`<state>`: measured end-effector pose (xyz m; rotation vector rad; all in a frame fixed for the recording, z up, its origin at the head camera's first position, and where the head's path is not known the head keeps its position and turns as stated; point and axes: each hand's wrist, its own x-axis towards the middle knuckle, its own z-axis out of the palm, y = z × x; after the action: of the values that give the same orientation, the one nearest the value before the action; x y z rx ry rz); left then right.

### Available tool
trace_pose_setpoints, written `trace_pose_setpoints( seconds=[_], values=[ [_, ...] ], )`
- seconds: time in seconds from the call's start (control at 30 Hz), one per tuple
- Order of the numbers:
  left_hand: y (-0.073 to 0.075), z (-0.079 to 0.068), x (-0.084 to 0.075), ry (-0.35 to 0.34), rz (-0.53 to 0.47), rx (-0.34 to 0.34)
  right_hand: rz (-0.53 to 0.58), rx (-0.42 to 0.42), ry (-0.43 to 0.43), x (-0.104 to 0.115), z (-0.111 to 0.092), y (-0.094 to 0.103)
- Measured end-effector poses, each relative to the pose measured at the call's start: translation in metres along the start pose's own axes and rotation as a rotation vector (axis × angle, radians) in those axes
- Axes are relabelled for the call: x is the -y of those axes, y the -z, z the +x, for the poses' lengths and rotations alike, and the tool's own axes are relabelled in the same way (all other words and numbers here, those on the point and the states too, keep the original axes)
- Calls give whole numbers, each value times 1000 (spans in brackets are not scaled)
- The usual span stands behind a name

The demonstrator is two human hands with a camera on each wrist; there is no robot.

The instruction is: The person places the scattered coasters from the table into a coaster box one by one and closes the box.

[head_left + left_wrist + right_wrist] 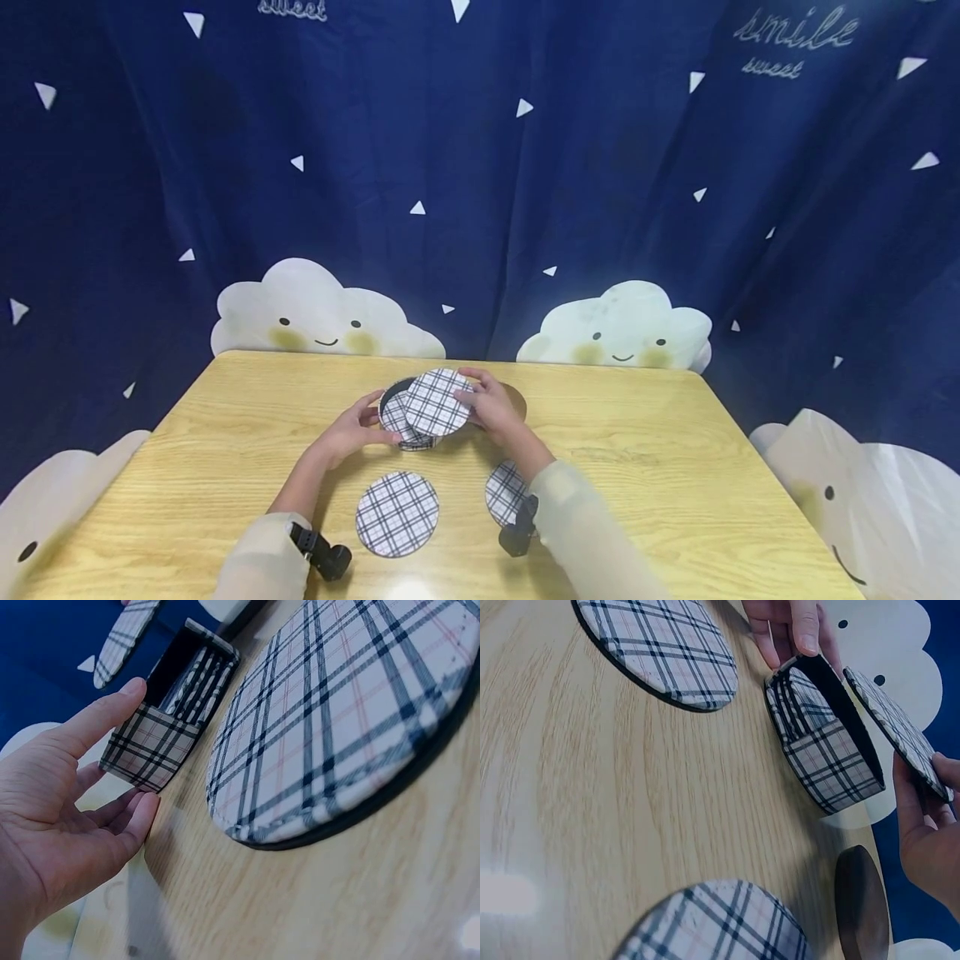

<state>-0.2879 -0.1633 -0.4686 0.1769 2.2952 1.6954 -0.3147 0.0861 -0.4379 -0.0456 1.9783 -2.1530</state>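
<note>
My left hand holds a round plaid coaster holder by its side, thumb at the rim and fingers lower down. Several plaid coasters stand stacked inside the holder, as the left wrist view shows. Between thumb and fingers, my right hand pinches another round plaid coaster. That coaster is raised and tilted, close beside the holder's opening in the right wrist view, and it overlaps part of the holder in the head view.
Nearer me on the wooden table lie two plaid coasters: one between the forearms, the other partly under the right wrist camera. A brown disc lies beyond the right hand. Behind the table hangs a blue curtain.
</note>
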Motion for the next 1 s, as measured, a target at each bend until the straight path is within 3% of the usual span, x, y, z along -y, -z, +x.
trace_pose_setpoints(
  seconds=[0.67, 1.0],
  values=[
    [1, 2, 1, 13, -7, -2, 70, 7, 3, -5, -1, -21],
    [1, 2, 0, 28, 5, 0, 29, -12, -20, -8, 0, -29]
  ],
)
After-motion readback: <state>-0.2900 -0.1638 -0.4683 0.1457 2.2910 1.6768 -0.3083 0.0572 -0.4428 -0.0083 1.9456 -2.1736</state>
